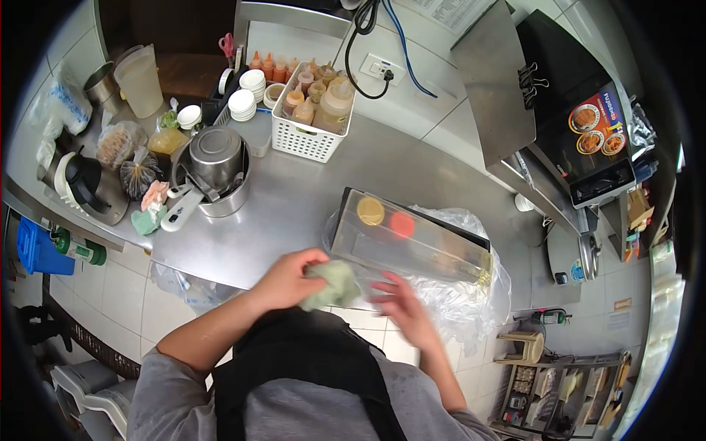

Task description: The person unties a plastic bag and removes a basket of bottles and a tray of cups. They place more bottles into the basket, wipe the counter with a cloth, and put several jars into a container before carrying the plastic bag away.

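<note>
The left hand (298, 278) grips a crumpled pale green cloth (331, 287) at the near edge of the steel worktop (283, 213). The right hand (401, 307), slightly blurred, has its fingers spread beside the cloth, near a long, clear-topped container (434, 253) through which a yellow and a red disc show. Clear plastic film (482, 298) lies around the container. Farther back, a white perforated basket (309, 143) holds sauce bottles (335, 106); left of it stands a steel pot (234, 203) with white-handled utensils (181, 211).
</note>
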{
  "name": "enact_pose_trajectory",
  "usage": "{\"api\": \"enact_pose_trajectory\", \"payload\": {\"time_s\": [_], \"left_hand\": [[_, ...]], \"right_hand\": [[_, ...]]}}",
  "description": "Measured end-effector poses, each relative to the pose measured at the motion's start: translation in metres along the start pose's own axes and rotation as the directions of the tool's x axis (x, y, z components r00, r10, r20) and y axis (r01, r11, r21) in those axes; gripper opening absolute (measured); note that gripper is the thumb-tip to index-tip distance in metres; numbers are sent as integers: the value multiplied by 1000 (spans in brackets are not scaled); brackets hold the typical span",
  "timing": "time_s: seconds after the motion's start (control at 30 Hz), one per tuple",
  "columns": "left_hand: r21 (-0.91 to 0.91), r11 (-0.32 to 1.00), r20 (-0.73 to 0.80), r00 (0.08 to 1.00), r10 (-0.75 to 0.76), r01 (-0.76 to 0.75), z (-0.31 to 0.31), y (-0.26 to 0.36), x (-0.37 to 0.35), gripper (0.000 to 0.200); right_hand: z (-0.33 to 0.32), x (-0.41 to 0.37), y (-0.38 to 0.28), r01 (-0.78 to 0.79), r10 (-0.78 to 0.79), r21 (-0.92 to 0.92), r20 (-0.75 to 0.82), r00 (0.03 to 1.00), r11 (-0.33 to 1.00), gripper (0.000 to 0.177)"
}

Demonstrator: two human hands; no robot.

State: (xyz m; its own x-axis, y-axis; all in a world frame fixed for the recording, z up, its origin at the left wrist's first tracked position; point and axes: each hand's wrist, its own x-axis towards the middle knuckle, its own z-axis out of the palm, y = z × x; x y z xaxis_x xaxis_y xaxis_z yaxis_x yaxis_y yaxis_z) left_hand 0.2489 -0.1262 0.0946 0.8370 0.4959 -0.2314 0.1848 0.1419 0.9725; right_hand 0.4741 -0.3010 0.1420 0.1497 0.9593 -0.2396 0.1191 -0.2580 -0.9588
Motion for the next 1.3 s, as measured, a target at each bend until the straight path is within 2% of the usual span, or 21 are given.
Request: {"api": "enact_pose_trajectory", "payload": {"time_s": [0.03,0.07,0.1,0.13,0.2,0.23,0.27,0.37,0.43,0.47,0.5,0.53,0.6,0.7,0.77,0.87,0.93,1.03,1.2,1.27,1.3], "left_hand": [[-184,977,77,989,126,-110,15,13,-4,40],[-365,909,126,957,261,-200,26,24,-11,44],[-365,907,115,957,267,-209,28,35,-22,44],[-283,891,13,927,374,-355,30,47,-33,46],[-184,856,-93,875,475,-484,25,50,-46,49],[24,853,-277,816,507,-522,16,44,-54,48],[236,833,-434,712,551,-501,6,37,-63,46],[-1,947,-688,687,233,-322,-22,-31,-61,42],[-34,964,-760,633,145,-262,-29,-65,-59,42],[-133,956,-806,590,50,-262,-29,-72,-56,39],[-231,935,-837,545,-50,-270,-27,-78,-49,36],[-237,931,-849,524,-60,-277,-24,-84,-40,36],[100,991,-924,362,126,-90,-19,-92,-18,31],[279,958,-929,271,254,59,-18,-102,14,29],[417,861,-903,237,357,290,-12,-111,29,30],[503,731,-862,328,386,462,-10,-100,38,31],[492,723,-870,300,391,486,-11,-106,40,31],[469,745,-883,276,380,475,-12,-106,41,27],[456,749,-889,274,366,481,-12,-107,45,25],[459,739,-888,271,371,493,-12,-107,46,25],[454,738,-891,273,363,500,-12,-106,46,24]], "right_hand": [[31,13,7,21,-45,208,111,993,978,55],[37,21,43,43,-46,25,124,991,999,58],[47,25,32,-41,10,389,81,997,920,54],[53,30,18,-105,82,699,67,994,707,51],[40,39,4,70,-14,671,-88,996,738,46],[29,45,-23,67,33,659,-138,990,749,45],[6,55,-33,129,-31,624,-165,986,771,45],[-58,107,-68,260,-136,522,-263,955,812,43],[-97,167,-61,279,-163,225,-429,889,934,40],[-125,203,-45,152,-168,-73,-431,886,986,40],[-146,237,-29,13,-183,-367,-431,884,930,41],[-152,262,-19,-126,-52,-367,-439,897,921,43],[-194,327,59,188,-482,-833,-105,870,521,50],[-158,359,86,343,-308,-770,199,930,538,59],[-138,382,107,311,-345,-944,256,903,113,65],[-114,440,90,430,-431,-894,340,836,129,67],[-105,499,96,429,-555,-901,323,766,68,67],[-124,546,80,305,-532,-951,281,799,-46,62],[-255,530,98,294,-512,-949,310,801,-114,52],[-329,506,122,158,-474,-973,221,852,-169,52],[-363,488,136,-24,-473,-995,23,881,-93,53]]}}
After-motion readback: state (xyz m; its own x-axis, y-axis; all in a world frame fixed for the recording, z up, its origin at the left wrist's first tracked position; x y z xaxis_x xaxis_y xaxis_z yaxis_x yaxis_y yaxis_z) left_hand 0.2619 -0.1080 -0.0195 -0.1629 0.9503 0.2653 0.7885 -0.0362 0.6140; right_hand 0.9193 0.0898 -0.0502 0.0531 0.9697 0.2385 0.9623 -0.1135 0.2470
